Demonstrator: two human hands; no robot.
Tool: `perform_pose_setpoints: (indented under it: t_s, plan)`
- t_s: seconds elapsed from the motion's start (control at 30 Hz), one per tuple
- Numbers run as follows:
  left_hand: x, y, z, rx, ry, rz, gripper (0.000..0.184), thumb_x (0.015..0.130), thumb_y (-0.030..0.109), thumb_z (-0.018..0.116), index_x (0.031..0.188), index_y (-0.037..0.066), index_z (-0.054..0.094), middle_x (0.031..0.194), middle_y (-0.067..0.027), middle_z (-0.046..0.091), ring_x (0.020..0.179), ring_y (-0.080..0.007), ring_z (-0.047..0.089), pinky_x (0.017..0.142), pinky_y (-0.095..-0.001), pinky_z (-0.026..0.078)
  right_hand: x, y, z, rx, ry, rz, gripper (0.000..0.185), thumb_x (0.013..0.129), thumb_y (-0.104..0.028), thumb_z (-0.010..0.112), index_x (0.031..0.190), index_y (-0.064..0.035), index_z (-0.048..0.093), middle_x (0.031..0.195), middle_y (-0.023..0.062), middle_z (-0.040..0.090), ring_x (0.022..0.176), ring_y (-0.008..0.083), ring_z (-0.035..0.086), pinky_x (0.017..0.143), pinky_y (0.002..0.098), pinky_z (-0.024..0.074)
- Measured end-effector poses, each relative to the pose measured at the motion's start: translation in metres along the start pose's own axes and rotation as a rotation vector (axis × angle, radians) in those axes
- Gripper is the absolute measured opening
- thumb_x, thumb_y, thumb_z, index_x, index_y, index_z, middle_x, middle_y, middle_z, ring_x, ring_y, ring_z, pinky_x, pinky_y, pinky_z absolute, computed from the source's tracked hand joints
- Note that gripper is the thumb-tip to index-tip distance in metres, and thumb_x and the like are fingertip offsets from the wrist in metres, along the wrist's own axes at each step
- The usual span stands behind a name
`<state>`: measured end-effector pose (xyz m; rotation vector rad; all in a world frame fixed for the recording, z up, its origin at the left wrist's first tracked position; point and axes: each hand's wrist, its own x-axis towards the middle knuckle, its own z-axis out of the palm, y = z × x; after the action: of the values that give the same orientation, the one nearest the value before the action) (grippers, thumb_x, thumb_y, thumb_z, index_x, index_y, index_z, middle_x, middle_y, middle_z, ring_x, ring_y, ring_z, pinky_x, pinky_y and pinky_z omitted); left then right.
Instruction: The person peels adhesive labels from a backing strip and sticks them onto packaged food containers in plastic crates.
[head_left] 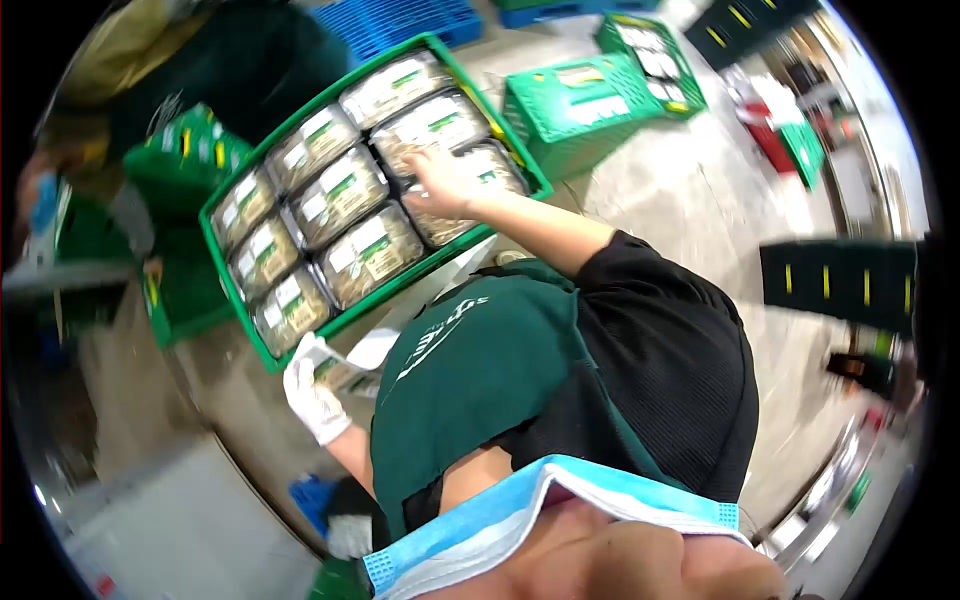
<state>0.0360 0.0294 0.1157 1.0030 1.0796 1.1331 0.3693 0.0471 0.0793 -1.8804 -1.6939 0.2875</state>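
My left hand [314,392], in a white glove, is closed on a strip of printed labels [343,376] below the near edge of a green crate [375,315]. White backing paper [378,345] shows beside it. The crate holds several clear, film-covered food packs [372,255] in rows, with white and green labels on top. Over the right part of the crate, my bare right hand [437,185] reaches onto a pack [492,165], fingers apart and slightly bent. Part of that pack is hidden under the hand and wrist.
Another green crate [580,105] stands on the floor beyond, near a crate of packs [655,62]. Blue pallets [400,25] lie at the top. On the left, a blurred person [215,60] is near green crates [185,150]. Dark crates [840,285] stand at right.
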Motion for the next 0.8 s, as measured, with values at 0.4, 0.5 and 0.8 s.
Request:
perform_pose_setpoints:
  t_s: [0.4,0.5,0.8]
  plan:
    - [0.051,-0.021,-0.064,-0.042,-0.015,-0.049,0.021,0.075,0.000,0.049,0.095,-0.004,0.051,0.095,-0.0137,0.056,0.083,-0.0204,0.055,0.076,-0.0300,0.045,-0.020,0.057,0.025,-0.246,0.188,0.888,0.055,0.069,-0.037,0.054,0.105,0.0019,0.041,0.109,0.0165,0.040,0.103,0.0298,0.038,0.086,0.0381,0.0338]
    - [0.055,-0.033,-0.079,-0.002,-0.012,-0.049,0.028,0.069,0.004,0.048,0.095,-0.004,0.053,0.091,-0.0137,0.057,0.081,-0.0233,0.055,0.073,-0.0329,0.044,-0.026,0.047,0.021,-0.336,0.166,0.811,0.058,0.068,-0.037,0.055,0.109,0.0015,0.040,0.114,0.0168,0.037,0.106,0.0294,0.036,0.088,0.0400,0.0317]
    - [0.029,-0.049,-0.095,-0.062,0.127,-0.106,0.028,0.065,0.005,0.048,0.091,-0.005,0.053,0.088,-0.0151,0.058,0.077,-0.0243,0.057,0.070,-0.0330,0.046,0.007,0.061,0.009,-0.210,-0.004,1.018,0.070,0.070,-0.048,0.052,0.119,-0.0021,0.034,0.118,0.0137,0.043,0.110,0.0252,0.039,0.088,0.0398,0.0325]
